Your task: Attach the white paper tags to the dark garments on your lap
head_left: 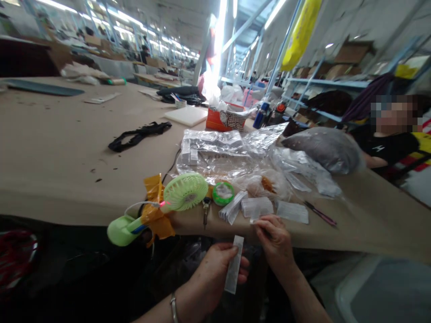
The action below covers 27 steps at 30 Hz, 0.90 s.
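Observation:
My left hand (215,269) holds a narrow, whitish translucent strip (234,267) between thumb and fingers, below the table's front edge. At that edge my right hand (275,235) pinches the end of a strip at the middle stack of white strips (257,206). To its left lies a fanned bundle of strips (233,207), and to its right a flatter pile (292,211). A green round tub (223,193) with white contents stands behind the bundle. Beside it lies a small metal-tipped tool (205,213).
A green fan (186,192) is taped to the table edge. Clear plastic bags (215,154) lie behind the strips, with dark-handled snips (320,213) at right. Farther back are black cloth (139,136) and a red box (215,119). A person (390,143) sits at right.

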### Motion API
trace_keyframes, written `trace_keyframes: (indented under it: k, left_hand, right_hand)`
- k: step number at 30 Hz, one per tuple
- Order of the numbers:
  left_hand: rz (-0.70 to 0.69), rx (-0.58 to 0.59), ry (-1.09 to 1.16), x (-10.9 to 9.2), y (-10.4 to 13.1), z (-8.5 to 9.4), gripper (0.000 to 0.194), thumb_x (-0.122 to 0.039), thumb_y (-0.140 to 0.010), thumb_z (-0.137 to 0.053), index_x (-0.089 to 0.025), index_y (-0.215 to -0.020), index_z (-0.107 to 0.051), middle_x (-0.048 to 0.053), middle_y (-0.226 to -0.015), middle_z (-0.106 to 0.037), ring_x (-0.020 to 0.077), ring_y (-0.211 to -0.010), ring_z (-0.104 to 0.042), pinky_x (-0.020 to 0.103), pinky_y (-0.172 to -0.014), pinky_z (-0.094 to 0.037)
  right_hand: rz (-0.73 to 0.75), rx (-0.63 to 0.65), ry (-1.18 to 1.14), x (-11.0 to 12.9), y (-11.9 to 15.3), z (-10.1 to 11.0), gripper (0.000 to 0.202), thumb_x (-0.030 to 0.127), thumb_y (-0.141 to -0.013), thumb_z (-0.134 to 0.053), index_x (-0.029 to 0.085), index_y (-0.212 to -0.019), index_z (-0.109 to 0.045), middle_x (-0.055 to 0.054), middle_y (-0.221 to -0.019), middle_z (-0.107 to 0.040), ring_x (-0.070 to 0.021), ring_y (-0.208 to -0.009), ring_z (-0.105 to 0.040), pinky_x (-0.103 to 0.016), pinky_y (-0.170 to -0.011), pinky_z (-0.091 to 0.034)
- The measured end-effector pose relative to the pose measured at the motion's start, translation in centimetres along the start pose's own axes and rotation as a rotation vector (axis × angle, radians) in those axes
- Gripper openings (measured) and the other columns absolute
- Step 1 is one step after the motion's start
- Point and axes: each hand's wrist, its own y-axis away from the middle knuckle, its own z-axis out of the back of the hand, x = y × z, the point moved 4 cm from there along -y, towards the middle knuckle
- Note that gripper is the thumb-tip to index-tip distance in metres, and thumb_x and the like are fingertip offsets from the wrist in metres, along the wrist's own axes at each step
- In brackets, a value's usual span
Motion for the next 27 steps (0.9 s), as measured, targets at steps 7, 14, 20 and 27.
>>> trace_keyframes:
  k: [7, 14, 20, 27]
  left_hand:
    - [-0.053, 0.108, 0.122, 0.0, -0.4, -0.8, 0.023, -0.023, -0.063, -0.077, -0.008, -0.077, -0.065, 0.004, -0.061, -0.063, 0.0119, -0.051, -0.057, 0.021, -0.050, -0.043]
    - [-0.100, 0.082, 0.141, 1.5, -1.3, -0.3, 0.031, -0.027, -0.048, -0.085, -0.009, -0.064, -0.066, 0.004, -0.060, -0.062, 0.0112, -0.053, -0.054, 0.019, -0.048, -0.037]
    - [-0.073, 0.059, 0.198, 2.5, -1.1, -0.6, 0.044, -0.042, -0.046, -0.088, -0.008, -0.064, -0.066, 0.003, -0.058, -0.059, 0.0091, -0.049, -0.050, 0.018, -0.044, -0.033]
    - [-0.055, 0.078, 0.139, 3.7, -1.9, 0.1, 0.037, -0.030, -0.049, -0.088, -0.009, -0.063, -0.061, 0.004, -0.056, -0.061, 0.0104, -0.048, -0.054, 0.019, -0.046, -0.040]
  right_hand:
    - [0.276, 0.018, -0.132, 4.7, 3.4, -0.1, 0.015, 0.015, -0.089, -0.052, 0.023, -0.086, -0.064, -0.002, -0.084, -0.067, -0.0173, -0.093, -0.061, -0.032, -0.082, -0.053]
    - [0.502, -0.033, -0.090, 6.4, 5.9, -0.7, 0.026, 0.019, -0.094, -0.044, 0.018, -0.074, -0.061, -0.001, -0.072, -0.065, -0.0127, -0.084, -0.063, -0.028, -0.087, -0.052]
    - [0.526, -0.061, -0.036, 6.0, 6.6, -0.5, 0.024, 0.020, -0.094, -0.047, 0.020, -0.074, -0.061, 0.001, -0.071, -0.067, -0.0108, -0.083, -0.065, -0.026, -0.091, -0.050]
    - [0.439, -0.019, -0.015, 4.5, 6.9, 0.8, 0.018, 0.019, -0.094, -0.045, 0.019, -0.097, -0.062, -0.003, -0.082, -0.070, -0.0150, -0.089, -0.065, -0.031, -0.088, -0.052]
